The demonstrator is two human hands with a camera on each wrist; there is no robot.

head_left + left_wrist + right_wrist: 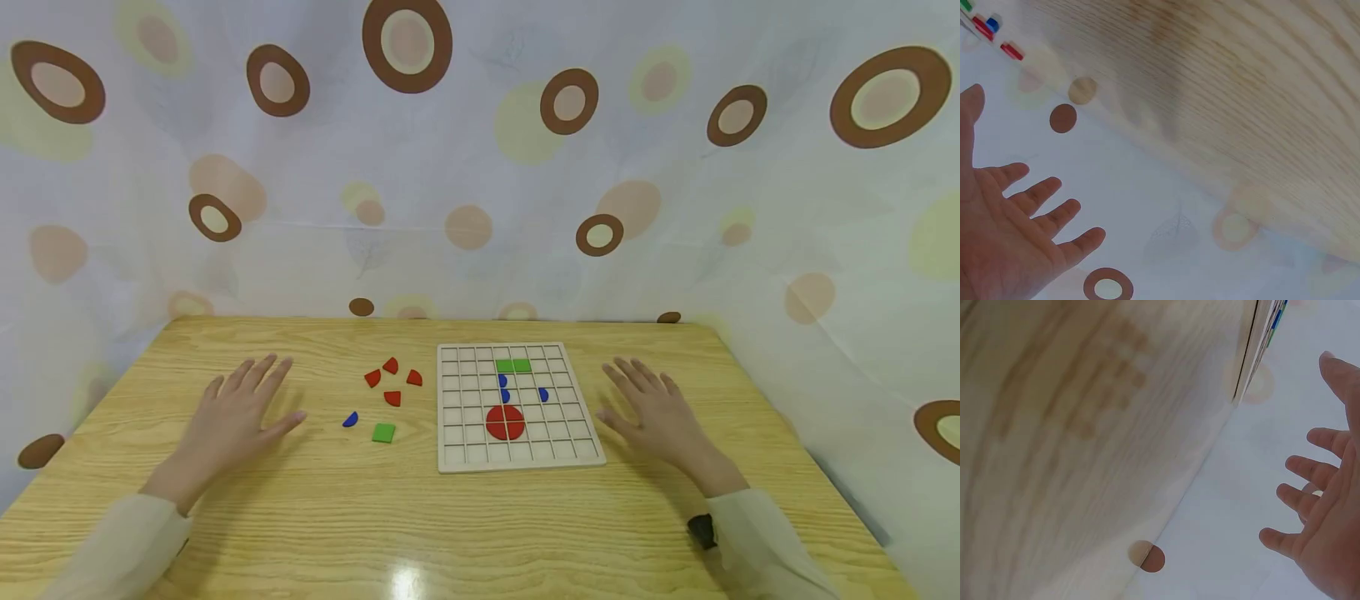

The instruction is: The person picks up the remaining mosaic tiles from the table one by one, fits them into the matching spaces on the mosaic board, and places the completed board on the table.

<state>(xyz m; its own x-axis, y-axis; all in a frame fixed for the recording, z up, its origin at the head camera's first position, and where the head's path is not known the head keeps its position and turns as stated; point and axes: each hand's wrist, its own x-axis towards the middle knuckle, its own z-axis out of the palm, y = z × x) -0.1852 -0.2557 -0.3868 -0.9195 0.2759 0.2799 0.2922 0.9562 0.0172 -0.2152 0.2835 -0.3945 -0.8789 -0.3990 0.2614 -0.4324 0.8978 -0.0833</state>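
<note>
My left hand [234, 417] is spread over the left part of the table, fingers straight, holding nothing. To its right lie several loose red quarter-circle pieces [392, 398], a blue half-circle piece [350, 419] and a green square piece [383, 433]. A pale grid board [472, 457] lies right of these. On it sit two green squares [513, 365], several blue half-circles [543, 395] and a red circle [506, 422] made of quarter pieces. My right hand [660, 417], also empty with fingers spread, is just beyond the board's right edge. The left wrist view shows that palm [1010, 237] bare.
The wooden table [315, 525] reaches back to a patterned cloth [420, 267], which also hangs at both sides. A black object [702, 531] shows at the right sleeve [765, 537].
</note>
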